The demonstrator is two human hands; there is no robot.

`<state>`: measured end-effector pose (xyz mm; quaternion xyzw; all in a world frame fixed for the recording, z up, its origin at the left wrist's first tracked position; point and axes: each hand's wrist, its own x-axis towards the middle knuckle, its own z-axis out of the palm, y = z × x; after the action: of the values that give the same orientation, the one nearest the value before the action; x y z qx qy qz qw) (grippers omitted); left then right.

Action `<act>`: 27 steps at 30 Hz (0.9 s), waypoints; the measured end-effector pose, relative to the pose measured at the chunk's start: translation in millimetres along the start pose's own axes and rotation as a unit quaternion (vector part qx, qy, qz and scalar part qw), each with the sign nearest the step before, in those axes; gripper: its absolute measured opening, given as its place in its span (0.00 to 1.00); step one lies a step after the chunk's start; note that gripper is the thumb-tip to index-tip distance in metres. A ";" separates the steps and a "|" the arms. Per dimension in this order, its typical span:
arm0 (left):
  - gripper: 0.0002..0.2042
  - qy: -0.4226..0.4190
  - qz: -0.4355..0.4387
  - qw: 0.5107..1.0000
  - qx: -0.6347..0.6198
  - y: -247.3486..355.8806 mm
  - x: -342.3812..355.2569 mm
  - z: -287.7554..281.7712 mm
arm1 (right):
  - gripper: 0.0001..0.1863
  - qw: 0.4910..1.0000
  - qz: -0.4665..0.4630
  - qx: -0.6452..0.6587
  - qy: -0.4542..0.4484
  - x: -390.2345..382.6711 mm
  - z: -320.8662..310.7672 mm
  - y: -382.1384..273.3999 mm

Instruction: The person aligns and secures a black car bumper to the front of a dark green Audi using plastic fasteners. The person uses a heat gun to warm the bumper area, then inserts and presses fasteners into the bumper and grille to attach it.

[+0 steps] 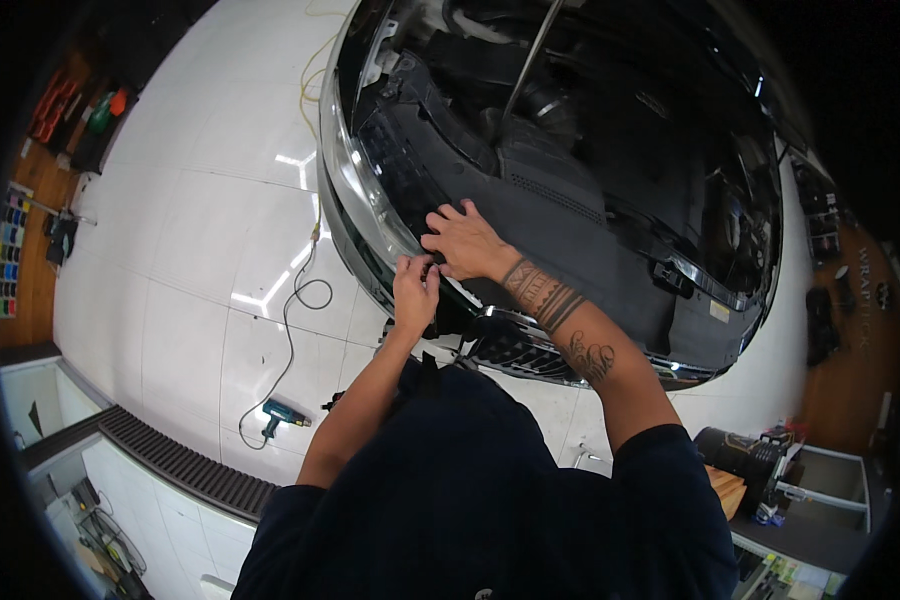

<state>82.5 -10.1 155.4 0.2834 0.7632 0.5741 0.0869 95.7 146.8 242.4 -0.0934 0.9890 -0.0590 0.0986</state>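
Note:
A dark car (pixel 570 200) stands before me with its engine bay exposed. My left hand (pixel 415 292) is at the inner end of the clear headlight (pixel 365 185), fingers bent together in a pinch; whatever they hold is too small and dark to make out. Right beside it, my right hand (pixel 467 243) lies palm down on the front edge of the black plastic engine bay cover (pixel 560 255), with its fingers spread. Its thumb side comes close to the left fingertips. Below both hands is the chrome-edged grille (pixel 520 345).
A teal heat gun (pixel 286 413) lies on the white tiled floor (pixel 170 270), its dark cord (pixel 288 330) looping toward the car. A thin prop rod (pixel 530 60) rises from the engine bay. Cabinets (pixel 120 440) stand at lower left, and a bench with tools (pixel 760 470) at lower right.

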 end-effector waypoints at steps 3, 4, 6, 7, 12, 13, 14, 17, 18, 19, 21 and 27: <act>0.05 -0.012 0.007 0.999 0.051 -1.3 12.3 2.4 | 0.17 1.000 0.012 -0.010 -0.010 5.0 -0.4 -0.5; 0.06 -0.020 -0.004 0.999 0.048 0.0 15.4 2.6 | 0.16 1.000 0.013 -0.013 -0.013 5.4 -0.4 1.1; 0.07 -0.033 -0.028 0.998 0.046 1.6 19.8 0.8 | 0.20 0.999 0.007 -0.018 -0.042 8.2 -5.4 6.7; 0.07 -0.041 -0.031 0.997 0.054 2.6 20.7 -0.1 | 0.22 0.998 0.002 -0.020 -0.055 9.6 -8.6 7.3; 0.10 -0.076 -0.040 0.993 0.082 9.4 20.3 -4.4 | 0.25 0.997 -0.013 -0.043 -0.069 5.1 -12.5 7.2; 0.11 -0.073 -0.032 0.993 0.086 8.9 19.1 -4.0 | 0.25 0.997 -0.014 -0.042 -0.063 3.8 -10.8 7.5; 0.11 -0.071 -0.025 0.993 0.090 8.8 18.6 -3.4 | 0.26 0.997 -0.019 -0.050 -0.056 3.5 -9.3 8.7; 0.11 -0.091 -0.045 0.992 0.080 6.9 17.5 -8.3 | 0.28 0.997 -0.028 -0.058 -0.034 2.1 -5.6 6.2; 0.12 -0.101 -0.056 0.991 0.071 6.0 18.9 -10.3 | 0.28 0.998 -0.029 -0.056 -0.030 3.1 -6.5 4.9; 0.12 -0.100 -0.055 0.991 0.069 4.4 18.9 -11.3 | 0.28 0.998 -0.029 -0.054 -0.026 3.6 -7.0 3.4; 0.11 -0.098 -0.050 0.992 0.065 2.9 21.1 -11.9 | 0.29 0.999 -0.026 -0.040 -0.022 3.7 -3.7 1.4; 0.11 -0.052 -0.100 0.994 0.008 18.7 19.8 -12.2 | 0.25 0.998 -0.058 0.030 0.020 -4.9 -11.1 3.5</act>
<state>66.8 -6.2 180.5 0.2356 0.7865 0.5411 0.1817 97.5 152.3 253.6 -0.1461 0.9815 -0.0957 0.0778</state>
